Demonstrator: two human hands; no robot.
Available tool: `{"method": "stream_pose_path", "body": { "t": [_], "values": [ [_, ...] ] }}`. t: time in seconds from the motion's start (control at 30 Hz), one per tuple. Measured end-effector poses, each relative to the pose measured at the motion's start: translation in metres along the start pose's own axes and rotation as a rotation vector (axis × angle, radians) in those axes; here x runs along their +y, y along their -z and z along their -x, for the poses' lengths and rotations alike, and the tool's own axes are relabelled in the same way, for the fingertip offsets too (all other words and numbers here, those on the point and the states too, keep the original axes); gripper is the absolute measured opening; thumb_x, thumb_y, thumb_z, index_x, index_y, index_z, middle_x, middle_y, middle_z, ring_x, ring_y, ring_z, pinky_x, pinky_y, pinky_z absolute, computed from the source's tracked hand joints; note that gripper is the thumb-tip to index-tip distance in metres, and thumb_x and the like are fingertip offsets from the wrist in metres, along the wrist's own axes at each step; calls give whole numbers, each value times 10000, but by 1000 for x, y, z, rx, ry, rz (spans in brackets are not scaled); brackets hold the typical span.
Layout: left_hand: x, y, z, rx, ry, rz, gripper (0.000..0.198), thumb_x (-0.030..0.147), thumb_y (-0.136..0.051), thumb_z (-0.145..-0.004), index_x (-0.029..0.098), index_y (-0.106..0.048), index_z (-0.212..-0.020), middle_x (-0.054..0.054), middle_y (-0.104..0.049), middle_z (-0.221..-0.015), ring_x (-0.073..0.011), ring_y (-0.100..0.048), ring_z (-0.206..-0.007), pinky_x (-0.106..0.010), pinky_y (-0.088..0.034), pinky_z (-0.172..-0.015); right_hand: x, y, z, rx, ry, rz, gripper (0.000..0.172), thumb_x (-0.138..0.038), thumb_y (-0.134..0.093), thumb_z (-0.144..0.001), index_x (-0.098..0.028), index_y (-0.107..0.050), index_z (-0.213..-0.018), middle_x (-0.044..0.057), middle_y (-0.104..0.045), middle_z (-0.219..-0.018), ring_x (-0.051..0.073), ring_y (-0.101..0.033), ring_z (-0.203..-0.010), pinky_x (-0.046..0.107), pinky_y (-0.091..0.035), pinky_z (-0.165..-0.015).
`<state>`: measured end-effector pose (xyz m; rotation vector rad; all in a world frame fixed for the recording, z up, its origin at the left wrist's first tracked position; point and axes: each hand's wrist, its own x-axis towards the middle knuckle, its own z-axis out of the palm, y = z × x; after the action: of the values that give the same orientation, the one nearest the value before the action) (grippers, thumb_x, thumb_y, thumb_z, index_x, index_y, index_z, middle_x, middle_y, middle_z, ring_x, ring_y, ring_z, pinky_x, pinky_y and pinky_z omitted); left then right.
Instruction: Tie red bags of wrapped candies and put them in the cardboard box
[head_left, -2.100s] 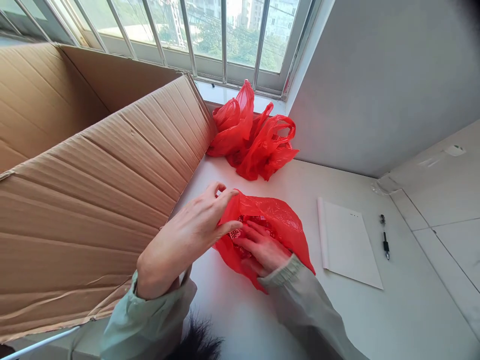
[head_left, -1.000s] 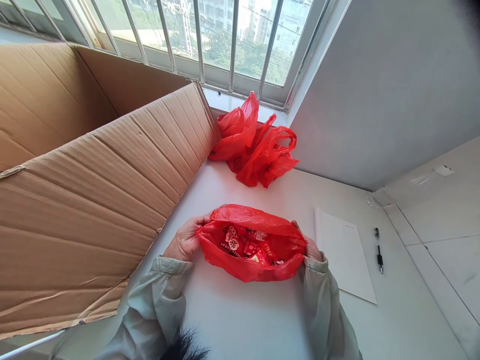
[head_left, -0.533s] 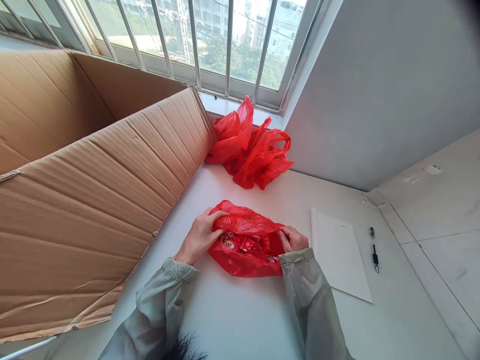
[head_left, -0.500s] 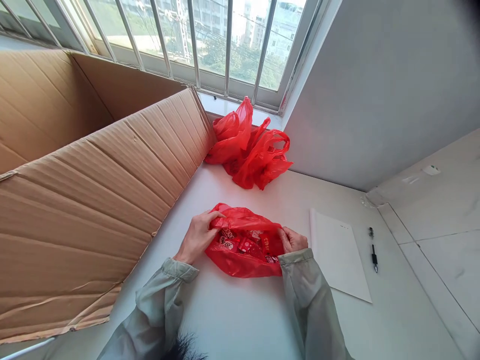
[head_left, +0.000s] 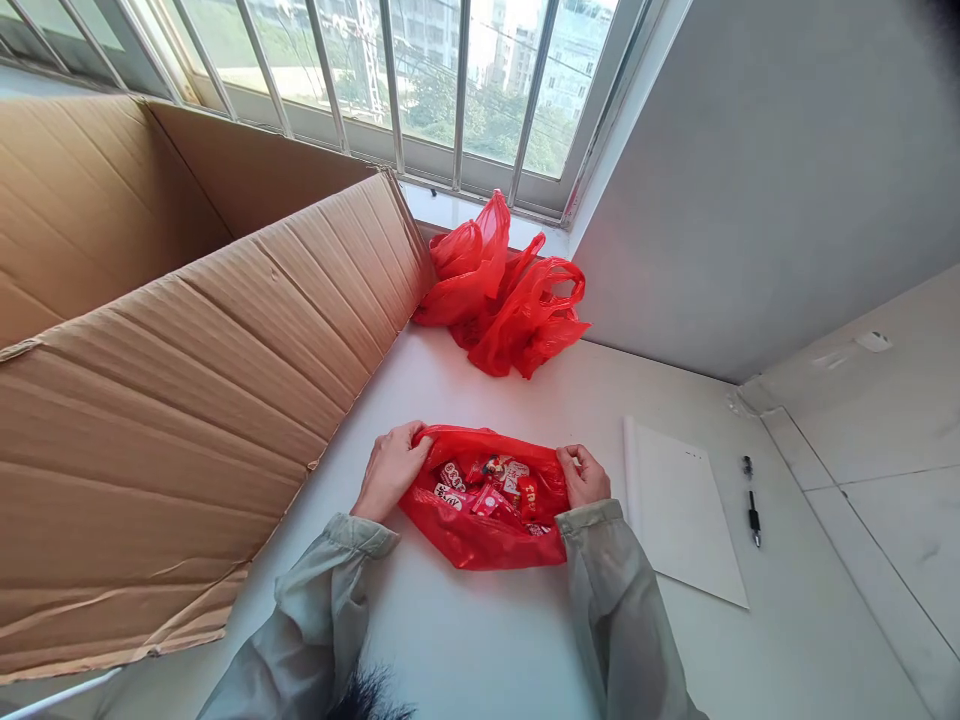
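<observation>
The thin red plastic bag (head_left: 480, 540) has its mouth drawn wider than half a second ago. At that time the far side of the rim was folded over the contents; now it is pulled back, and more of the small red and pink wrapped packets (head_left: 496, 497) are visible. About two seconds ago the right hand (head_left: 585, 477) was inside among them; now it pinches the rim at the right end, while the left hand (head_left: 391, 472) grips the rim at the left end. So the packets lie exposed between both hands, and no fingers are touching them. The bag is in the middle part of the white tabletop (head_left: 465, 640), well apart from its far and right edges. The crumpled red plastic bags (head_left: 506, 300) stay near the far edge, beside the corner of the large brown cardboard box (head_left: 225, 350).
</observation>
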<state>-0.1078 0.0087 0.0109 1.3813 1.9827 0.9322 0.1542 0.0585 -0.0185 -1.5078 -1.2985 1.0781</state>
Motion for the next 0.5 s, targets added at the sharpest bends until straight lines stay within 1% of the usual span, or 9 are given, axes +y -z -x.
{"method": "stream_pose_path", "body": {
  "t": [0.03,0.1,0.17,0.2,0.27,0.3,0.37,0.43,0.5],
  "values": [
    [2,0,1,53,-30,-43,161,265,-525,-872,147,-634,-871,-27,-571,-764,-201,-591,-735,-375,-491,-746,0,-1,2,39,38,116,372,-586,-618,-727,-215,-629,-713,-66,-430,-427,121,-360,-456,255,-297,-526],
    [9,2,6,149,-117,-108,268,205,-510,-852,151,-600,-1099,-102,-557,-1023,-265,-576,-962,-449,-453,-895,-2,-4,6,90,96,280,310,-526,-587,-781,-225,-661,-803,-62,-407,-433,137,-355,-471,265,-286,-544],
    [19,5,15,204,-225,-148,364,167,-509,-840,174,-558,-1201,-139,-456,-1239,-296,-467,-1178,-478,-369,-1028,-6,-6,9,133,167,388,323,-481,-527,-837,-213,-675,-938,2,-551,-599,178,-469,-582,293,-347,-594],
    [24,7,21,209,-292,-167,352,149,-512,-838,194,-575,-1182,-129,-422,-1295,-296,-404,-1248,-478,-321,-1078,-8,-5,11,151,201,419,354,-463,-518,-848,-194,-666,-1023,56,-618,-771,207,-531,-705,315,-389,-650],
    [34,10,34,192,-467,-215,278,119,-507,-853,233,-627,-1076,-85,-448,-1293,-270,-363,-1278,-455,-285,-1118,-14,-2,15,199,323,470,427,-431,-536,-854,-145,-620,-1159,145,-587,-1101,250,-541,-964,353,-435,-789],
    [37,10,40,174,-598,-264,265,102,-489,-871,232,-632,-1052,-80,-485,-1251,-260,-384,-1251,-449,-317,-1101,-16,2,18,225,430,500,419,-401,-550,-859,-132,-613,-1174,159,-552,-1164,253,-519,-1031,359,-439,-846],
    [39,8,52,85,-768,-371,248,81,-451,-903,210,-627,-1020,-73,-565,-1113,-247,-442,-1164,-424,-411,-1022,-19,10,25,213,718,556,257,-293,-549,-882,-162,-656,-1075,126,-571,-1084,225,-515,-1009,346,-447,-889],
    [35,6,63,-23,-805,-461,208,89,-449,-916,190,-625,-962,-65,-608,-984,-248,-487,-1083,-401,-486,-918,-14,19,33,80,966,598,163,-192,-532,-882,-211,-680,-946,71,-601,-957,199,-525,-945,334,-456,-893],
    [27,5,74,-105,-764,-500,152,104,-508,-894,190,-625,-940,-59,-623,-948,-256,-512,-1042,-400,-523,-853,-2,26,44,-93,1021,648,187,-191,-564,-843,-220,-672,-992,63,-622,-992,221,-525,-988,372,-449,-933]
  ]
}}
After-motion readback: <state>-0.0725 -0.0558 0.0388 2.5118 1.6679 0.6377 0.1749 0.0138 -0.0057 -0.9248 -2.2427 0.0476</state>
